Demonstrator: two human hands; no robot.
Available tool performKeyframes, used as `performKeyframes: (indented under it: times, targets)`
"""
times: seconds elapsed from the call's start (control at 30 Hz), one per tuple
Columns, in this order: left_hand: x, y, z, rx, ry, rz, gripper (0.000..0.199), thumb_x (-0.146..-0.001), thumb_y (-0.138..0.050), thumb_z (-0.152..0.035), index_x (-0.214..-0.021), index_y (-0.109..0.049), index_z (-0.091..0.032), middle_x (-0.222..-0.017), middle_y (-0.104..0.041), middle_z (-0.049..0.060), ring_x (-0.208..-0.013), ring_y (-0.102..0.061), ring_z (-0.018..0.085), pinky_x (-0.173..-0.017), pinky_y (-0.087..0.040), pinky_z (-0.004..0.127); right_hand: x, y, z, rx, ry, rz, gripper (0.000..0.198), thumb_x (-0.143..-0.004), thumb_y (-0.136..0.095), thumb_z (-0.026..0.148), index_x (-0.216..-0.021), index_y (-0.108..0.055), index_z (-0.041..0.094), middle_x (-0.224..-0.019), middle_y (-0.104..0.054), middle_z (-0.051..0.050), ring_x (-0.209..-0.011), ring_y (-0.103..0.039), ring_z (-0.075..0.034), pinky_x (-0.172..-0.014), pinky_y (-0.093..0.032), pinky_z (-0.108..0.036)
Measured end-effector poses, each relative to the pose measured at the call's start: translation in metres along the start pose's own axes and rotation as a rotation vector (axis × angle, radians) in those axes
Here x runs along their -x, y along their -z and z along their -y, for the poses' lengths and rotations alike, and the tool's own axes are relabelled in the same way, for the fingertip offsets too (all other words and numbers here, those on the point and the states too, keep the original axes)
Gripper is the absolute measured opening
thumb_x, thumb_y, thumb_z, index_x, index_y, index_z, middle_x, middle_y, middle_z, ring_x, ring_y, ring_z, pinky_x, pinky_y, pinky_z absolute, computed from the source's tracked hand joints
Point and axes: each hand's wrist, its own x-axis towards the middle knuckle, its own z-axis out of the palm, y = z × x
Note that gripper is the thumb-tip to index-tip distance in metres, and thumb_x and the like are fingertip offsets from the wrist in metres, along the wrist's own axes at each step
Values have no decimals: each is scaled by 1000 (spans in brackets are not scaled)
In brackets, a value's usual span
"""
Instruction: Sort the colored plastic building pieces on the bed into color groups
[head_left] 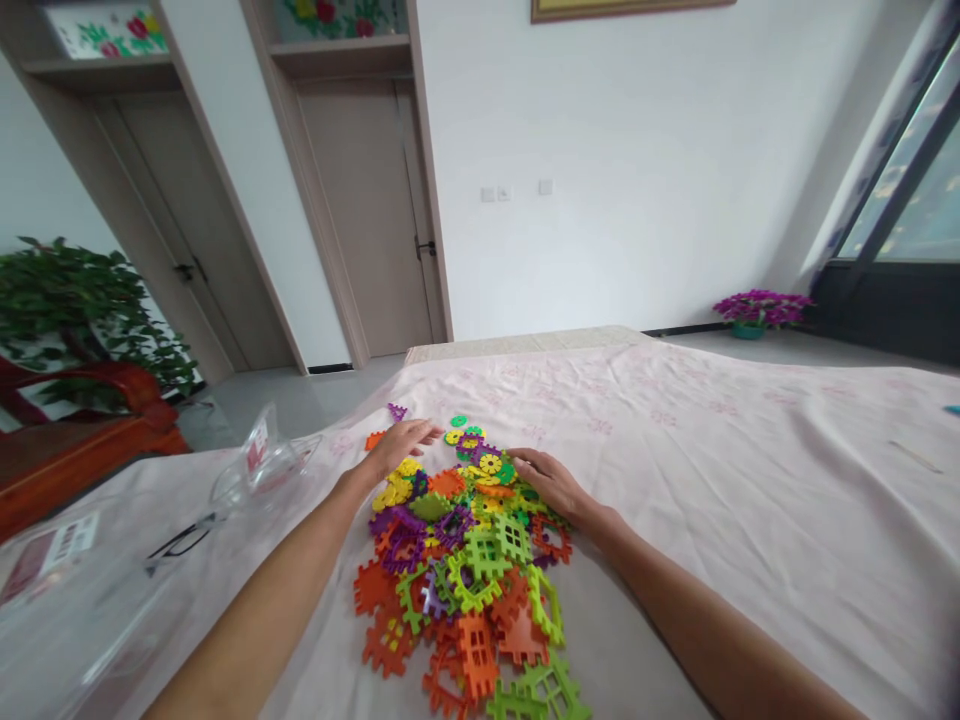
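Note:
A heap of plastic interlocking building pieces (480,550) in orange, green, purple and yellow lies in front of me, some square with window cut-outs, others round and notched. At the heap's far left side, my left hand (405,445) has its fingers stretched out, above yellow round pieces (394,488) and close to an orange piece (374,440). My right hand (551,482) rests along the far right edge, fingers extended and touching or just over green pieces; its fingertips are near a yellow flower-shaped disc (490,463). Neither hand shows anything held.
The pieces lie on a pale patterned cloth (720,480). Left are a clear plastic bag (259,465), dark-framed glasses (182,540) and more clear packaging (52,560). A red wooden chair (127,400) stands beyond. A small purple piece (397,411) lies beyond my left hand.

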Motion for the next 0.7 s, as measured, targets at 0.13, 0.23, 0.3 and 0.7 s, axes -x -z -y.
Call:
performKeyframes:
  times: [0.13,0.23,0.3,0.7]
  targets:
    - [-34,16,40,-346,151,-247,63,-88,-35,-61,-135,-54,-23,-148,-46,9,-137,-39,29,-111,-30,41,0,-2,-5,15,-48,-57,54,-92,-41,59,-122,-66,21,-125,-66,-8,-116,-58,-30,-102,-44,-46]
    - [-55,22,63,-439,301,-271,74,-85,-36,-66,-146,-40,-24,-158,-28,14,-145,-20,39,-113,-15,59,-2,-5,-13,106,-2,-65,55,-94,-36,58,-125,-64,22,-127,-64,-8,-118,-56,-29,-105,-40,-46]
    - [-65,22,74,-483,372,-251,79,-82,-35,-71,-148,-36,-26,-159,-22,16,-146,-12,43,-110,-9,67,-2,-7,-15,195,18,-59,54,-96,-33,56,-127,-62,23,-129,-63,-8,-121,-54,-28,-106,-38,-46]
    - [-19,-24,53,-497,37,18,63,-91,-29,-58,-138,-50,-22,-150,-45,3,-140,-36,19,-116,-21,32,-8,-7,-14,372,13,134,60,-97,-31,56,-141,-50,21,-145,-50,-9,-136,-40,-27,-114,-27,-45]
